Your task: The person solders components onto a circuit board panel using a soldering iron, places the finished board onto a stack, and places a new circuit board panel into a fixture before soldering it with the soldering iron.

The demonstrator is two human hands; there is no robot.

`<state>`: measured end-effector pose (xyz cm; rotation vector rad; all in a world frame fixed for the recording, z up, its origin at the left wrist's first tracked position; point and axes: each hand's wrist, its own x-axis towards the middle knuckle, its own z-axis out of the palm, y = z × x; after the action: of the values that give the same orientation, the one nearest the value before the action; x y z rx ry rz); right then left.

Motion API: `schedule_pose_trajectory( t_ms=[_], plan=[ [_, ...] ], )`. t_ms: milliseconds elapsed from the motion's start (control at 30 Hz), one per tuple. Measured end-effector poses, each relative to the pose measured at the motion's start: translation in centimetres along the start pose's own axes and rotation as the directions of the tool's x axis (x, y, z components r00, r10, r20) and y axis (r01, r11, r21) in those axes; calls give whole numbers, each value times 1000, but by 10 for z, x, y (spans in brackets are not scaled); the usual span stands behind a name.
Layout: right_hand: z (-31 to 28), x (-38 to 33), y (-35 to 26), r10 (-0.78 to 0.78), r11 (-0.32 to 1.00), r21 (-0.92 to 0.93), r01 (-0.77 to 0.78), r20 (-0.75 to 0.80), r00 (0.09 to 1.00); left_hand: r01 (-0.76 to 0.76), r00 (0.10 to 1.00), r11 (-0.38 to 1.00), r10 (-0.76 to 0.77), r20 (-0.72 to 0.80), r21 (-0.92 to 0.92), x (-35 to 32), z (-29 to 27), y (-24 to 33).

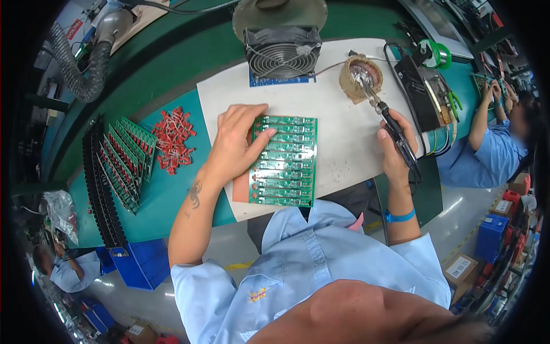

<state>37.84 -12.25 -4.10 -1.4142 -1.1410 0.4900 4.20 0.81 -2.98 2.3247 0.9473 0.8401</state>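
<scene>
A green circuit board panel (285, 166) with several rows of small parts lies on a white sheet before me. My left hand (238, 135) grips it at the upper left, thumb over the board's face and fingers at its left edge. A flat orange-pink piece (240, 189) shows along its lower left side. My right hand (398, 143) is wrapped round a black-handled soldering iron (396, 129). The iron's metal tip reaches into a round, crusted tan pot (345, 80) with shiny metal inside.
A fan (282, 54) stands behind the board. To the left are red components (173, 137), a black rack (100, 178) and upright green boards (129, 155). A black soldering station (415, 92) and a solder wire reel (438, 54) stand right. A co-worker (487, 143) sits beyond.
</scene>
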Motion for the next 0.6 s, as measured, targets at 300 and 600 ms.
schedule_pose_trajectory(
  t_ms=[300, 600],
  plan=[
    [0, -1, 3, -18, 1000, -6, 18, -7, 1000, 4, 1000, 997, -3, -18, 83, 2, 1, -1],
    [-3, -3, 5, -52, 999, 10, 52, 22, 998, 19, 1000, 997, -19, -2, 78, 1, 1, -3]
  ],
)
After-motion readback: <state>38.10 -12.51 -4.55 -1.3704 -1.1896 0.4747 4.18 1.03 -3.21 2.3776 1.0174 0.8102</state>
